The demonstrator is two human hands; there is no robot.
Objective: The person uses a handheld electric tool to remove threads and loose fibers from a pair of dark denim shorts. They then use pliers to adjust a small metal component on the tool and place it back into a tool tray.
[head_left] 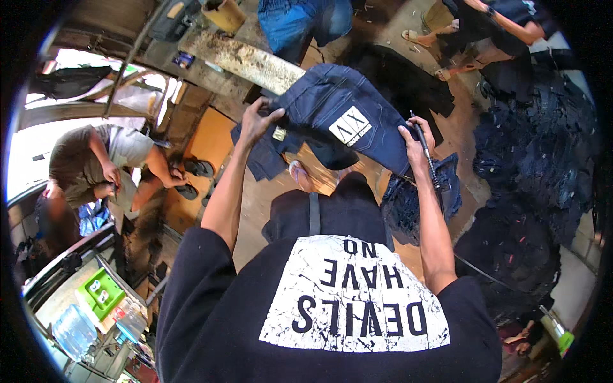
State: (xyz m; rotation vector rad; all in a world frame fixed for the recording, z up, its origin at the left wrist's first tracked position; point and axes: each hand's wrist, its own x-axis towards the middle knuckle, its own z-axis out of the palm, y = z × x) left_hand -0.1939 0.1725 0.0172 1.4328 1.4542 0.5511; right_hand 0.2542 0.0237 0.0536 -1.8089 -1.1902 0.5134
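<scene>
Dark blue denim jeans (pixel 319 102) are stretched between my two hands in front of me, with a white printed patch (pixel 350 126) on the pocket facing up. At the garment's left end, my left hand (pixel 257 120) is closed on the cloth. My right hand (pixel 418 139) grips the right edge, and along the same hand lies a thin black pen-like tool (pixel 421 142) with a coiled cord (pixel 435 175) trailing down my forearm. Part of the denim passes over a pale worn plank (pixel 246 59). The fingertips under the cloth are hidden.
Heaps of dark cloth (pixel 536 153) cover the floor at right, and a denim bundle (pixel 418 207) lies by my right forearm. One person (pixel 112 156) sits at left; others are at the top. A green tray (pixel 101 293) and water jug (pixel 75 332) stand lower left.
</scene>
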